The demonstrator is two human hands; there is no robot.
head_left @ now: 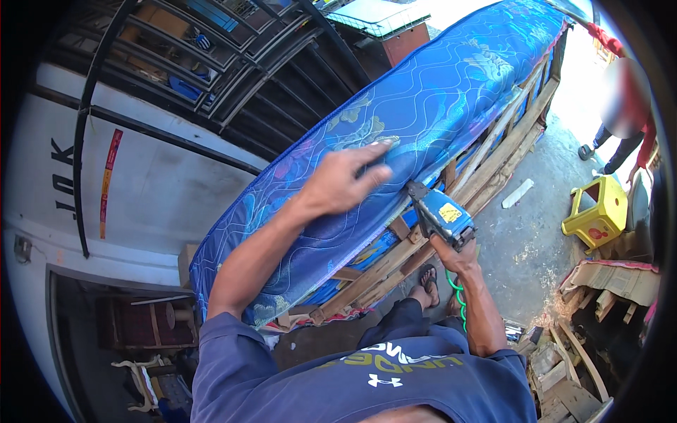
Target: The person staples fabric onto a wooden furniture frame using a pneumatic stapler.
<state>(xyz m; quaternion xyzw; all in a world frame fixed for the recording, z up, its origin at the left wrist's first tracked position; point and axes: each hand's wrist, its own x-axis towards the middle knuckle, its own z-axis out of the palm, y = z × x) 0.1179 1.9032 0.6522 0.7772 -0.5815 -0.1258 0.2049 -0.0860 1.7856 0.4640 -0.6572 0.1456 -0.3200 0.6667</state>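
The left hand (343,185) lies flat on the blue quilted fabric (423,106) that covers the upholstered frame, fingers spread and pressing the cloth down, the fingertips reaching toward the edge where the fabric wraps over onto the wooden slats (486,162). Just beside those fingertips, on the side of the frame, sits the nose of a blue pneumatic staple gun (438,211), touching the fabric's folded edge. The right hand (455,255) grips the gun's handle from below, fingers curled tight around it; whether a finger is on the trigger I cannot tell. A green coiled air hose (457,299) hangs from the gun beside the right forearm.

The frame stands tilted on its side, its bare timber underside facing the concrete floor (536,240). A yellow plastic stool (596,211) stands well apart on the floor, near another person (624,120) at the edge of view. Wood offcuts (571,366) are piled at lower right. One sandalled foot (428,282) shows beneath the frame.
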